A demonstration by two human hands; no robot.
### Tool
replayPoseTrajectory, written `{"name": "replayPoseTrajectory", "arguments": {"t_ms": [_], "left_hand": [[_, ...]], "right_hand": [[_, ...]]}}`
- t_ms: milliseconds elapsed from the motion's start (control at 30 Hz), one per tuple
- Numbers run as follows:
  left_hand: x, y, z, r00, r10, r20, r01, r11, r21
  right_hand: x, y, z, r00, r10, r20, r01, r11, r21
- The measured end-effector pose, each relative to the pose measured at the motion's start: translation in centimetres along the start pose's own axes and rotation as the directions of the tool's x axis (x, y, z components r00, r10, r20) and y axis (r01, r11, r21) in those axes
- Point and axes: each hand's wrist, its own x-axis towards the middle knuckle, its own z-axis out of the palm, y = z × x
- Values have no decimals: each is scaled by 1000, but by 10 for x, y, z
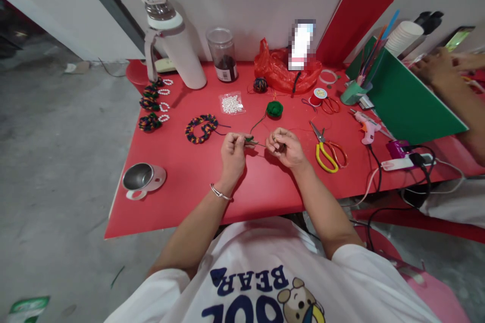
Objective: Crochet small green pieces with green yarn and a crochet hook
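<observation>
My left hand point(234, 154), with a bracelet at its wrist, pinches a small piece of green yarn work point(248, 139) between thumb and fingers. A green strand runs from it up to the green yarn ball point(275, 109) just beyond my hands. My right hand point(286, 145) is closed, fingers curled round a thin crochet hook point(260, 145) that points left into the green piece; most of its handle is hidden by the fingers. Left of my hands lies a multicoloured crocheted loop point(200, 128) with a loose tail.
Yellow-handled scissors point(326, 156) and a pink glue gun point(368, 126) lie right; a mug point(144, 180) and thermos point(176, 40) stand left. Pearl beads point(232, 104), a jar point(223, 55) and red thread spool point(318, 96) sit behind. A green divider point(413, 88) separates another person's arm.
</observation>
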Motion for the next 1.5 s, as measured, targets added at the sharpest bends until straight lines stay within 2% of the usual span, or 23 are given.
{"name": "replayPoseTrajectory", "arguments": {"t_ms": [100,167,233,300,367,433,500,700,800,867,900,967,1033,1233,1400,1433,1500], "left_hand": [[-3,4,-2,991,118,56,-123,987,100],[-5,8,-3,969,221,108,-238,951,195],[-6,10,-5,928,331,172,-368,883,290],[-6,11,-7,868,421,262,-493,795,355],[-6,11,-8,811,466,354,-581,717,386],[-5,11,-8,786,465,407,-611,686,396],[-6,11,-7,804,433,407,-583,708,400],[-12,19,-2,905,258,337,-373,863,340],[-12,22,0,961,220,166,-258,930,261],[-9,20,0,989,140,55,-147,972,185],[-6,19,-1,997,69,40,-75,986,151],[-2,15,-2,996,-60,71,53,993,102],[0,12,-3,991,-100,88,92,992,83],[-1,15,-4,996,-71,45,63,986,157],[1,19,-5,998,11,56,-25,965,263],[2,19,-5,998,-15,64,-1,970,245],[5,17,-5,985,-155,73,143,979,149]], "right_hand": [[0,1,1,1000,-18,-23,18,1000,-2],[-1,2,3,999,-18,-48,16,999,-41],[-2,3,5,999,13,-50,-18,993,-117],[-4,4,6,998,60,-38,-66,976,-209],[-5,6,6,997,73,-39,-81,956,-281],[-6,9,4,997,55,-55,-69,948,-312],[-5,11,2,996,54,-72,-74,948,-309],[-4,10,-1,993,79,-92,-103,951,-290],[-5,7,2,995,43,-90,-72,934,-350],[-5,5,4,996,20,-87,-54,913,-405],[-6,4,5,996,15,-83,-49,902,-428],[-6,4,7,997,19,-69,-49,886,-461],[-5,5,7,998,42,-54,-63,872,-486],[-6,10,10,994,109,-14,-101,856,-506],[-6,11,13,993,120,9,-98,850,-518],[-5,11,13,993,119,18,-92,841,-533],[-5,11,14,991,127,46,-80,827,-556]]}}
